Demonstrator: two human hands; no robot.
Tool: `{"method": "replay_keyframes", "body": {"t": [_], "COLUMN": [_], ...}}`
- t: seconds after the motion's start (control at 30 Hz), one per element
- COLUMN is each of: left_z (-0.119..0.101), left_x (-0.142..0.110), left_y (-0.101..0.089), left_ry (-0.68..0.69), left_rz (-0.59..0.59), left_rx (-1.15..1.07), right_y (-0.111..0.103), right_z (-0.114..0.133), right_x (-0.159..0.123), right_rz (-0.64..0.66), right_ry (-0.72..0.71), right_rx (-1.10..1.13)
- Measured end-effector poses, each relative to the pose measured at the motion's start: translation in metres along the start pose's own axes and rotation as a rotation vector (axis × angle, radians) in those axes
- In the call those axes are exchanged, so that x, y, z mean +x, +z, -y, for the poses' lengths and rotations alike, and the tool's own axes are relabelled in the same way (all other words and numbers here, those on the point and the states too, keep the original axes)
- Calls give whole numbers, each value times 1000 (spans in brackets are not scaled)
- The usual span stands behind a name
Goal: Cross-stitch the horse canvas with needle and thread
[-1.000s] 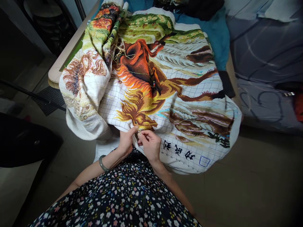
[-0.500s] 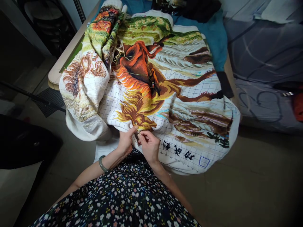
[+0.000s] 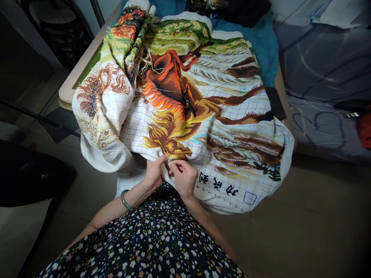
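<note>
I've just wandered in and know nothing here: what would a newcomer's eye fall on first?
The fiery orange-and-gold horse, lying sideways across the middle of the white gridded cloth. Next, at the cloth's near edge, the left hand grips it, the right hand pinching close beside. Below spreads a dark floral garment.

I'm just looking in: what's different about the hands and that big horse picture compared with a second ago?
Hardly anything: nothing visibly taken up or let go, only a slight shift of the whole view. The left hand still grips the near edge of the embroidered cloth; the right hand stays pinched beside it, its fingertips' hold too small to tell.
</note>
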State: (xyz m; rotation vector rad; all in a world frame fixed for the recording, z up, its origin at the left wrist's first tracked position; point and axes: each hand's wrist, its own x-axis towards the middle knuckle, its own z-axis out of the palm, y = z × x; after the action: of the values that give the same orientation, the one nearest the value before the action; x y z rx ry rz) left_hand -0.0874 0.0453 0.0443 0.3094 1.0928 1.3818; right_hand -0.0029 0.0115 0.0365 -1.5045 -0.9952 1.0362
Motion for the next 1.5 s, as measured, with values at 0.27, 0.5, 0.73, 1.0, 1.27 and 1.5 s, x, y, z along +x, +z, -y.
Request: {"method": "replay_keyframes", "body": {"t": [0.27, 0.5, 0.73, 1.0, 1.27, 1.5], "left_z": [0, -1, 2, 1, -5, -3], "left_x": [-8, -9, -9, -8, -10, -9], "left_y": [-12, -15, -17, -17, -14, -16], "left_ry": [-20, 35, 58, 63, 50, -36], "left_rz": [116, 168, 182, 176, 203, 158], "left_rx": [-57, -82, -77, -44, -59, -92], "right_y": [-8, -29, -26, -22, -33, -50], "right_z": [19, 46, 36, 31, 47, 55], "right_x": [14, 31, 36, 41, 58, 57], "right_rz": [173, 178, 322, 425, 146, 137], "right_ry": [-96, -280, -229, -50, 92, -114], "right_rx": [-156, -435, -363, -275, 293, 490]}}
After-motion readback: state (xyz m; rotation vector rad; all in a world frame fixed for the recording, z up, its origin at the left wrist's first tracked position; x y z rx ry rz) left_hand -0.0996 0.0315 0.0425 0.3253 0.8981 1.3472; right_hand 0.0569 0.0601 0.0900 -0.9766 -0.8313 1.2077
